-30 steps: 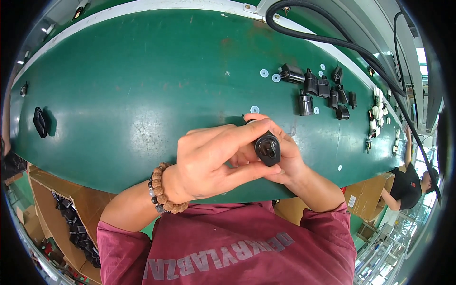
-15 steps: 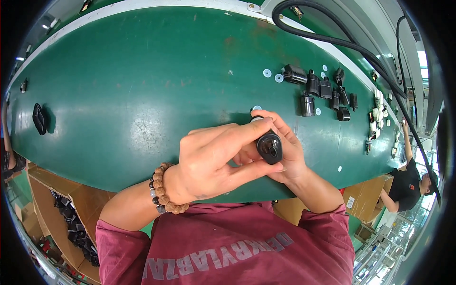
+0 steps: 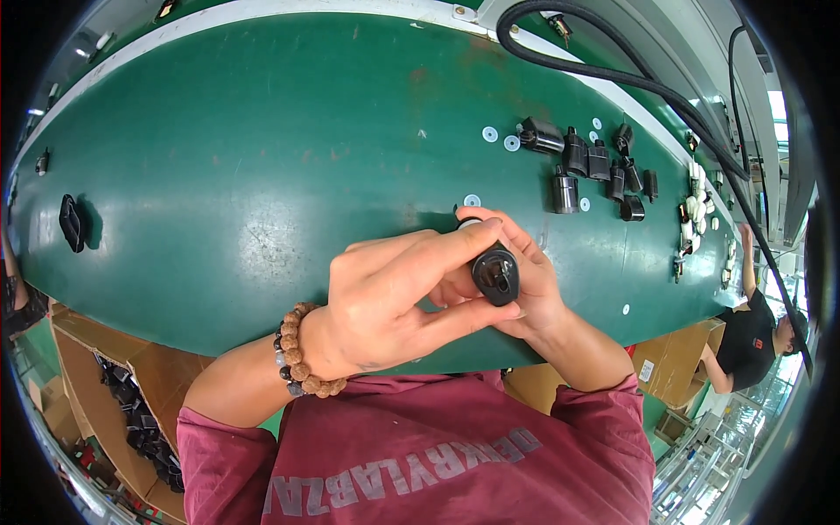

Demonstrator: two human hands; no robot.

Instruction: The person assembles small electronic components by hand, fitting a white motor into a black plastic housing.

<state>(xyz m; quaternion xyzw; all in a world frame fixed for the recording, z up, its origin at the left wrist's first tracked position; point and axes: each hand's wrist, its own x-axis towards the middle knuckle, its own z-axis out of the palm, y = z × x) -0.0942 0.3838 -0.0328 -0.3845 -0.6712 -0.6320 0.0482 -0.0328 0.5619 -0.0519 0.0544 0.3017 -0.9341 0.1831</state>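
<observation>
In front of my chest I hold a small black plastic housing (image 3: 496, 278), its oval open end turned up toward me. My left hand (image 3: 385, 284) pinches it between thumb and index finger from the left. My right hand (image 3: 537, 284) is closed around its right side, with fingers curled over the far end. A bit of something pale shows at that far end, mostly covered by fingertips. Just beyond my fingers, a thin white washer-like disc (image 3: 472, 200) lies on the green table (image 3: 289, 105).
Several black housings (image 3: 565, 190) and more discs (image 3: 490, 134) lie to the right. White parts (image 3: 696, 210) are heaped along the far right side. One black part (image 3: 73, 223) lies at the left. A black cable (image 3: 612, 74) loops overhead. Cardboard boxes (image 3: 166, 367) stand below; a person (image 3: 754, 346) works at right.
Both hands keep their grip on the black housing, which has tilted very slightly. The things on the table have not moved.
</observation>
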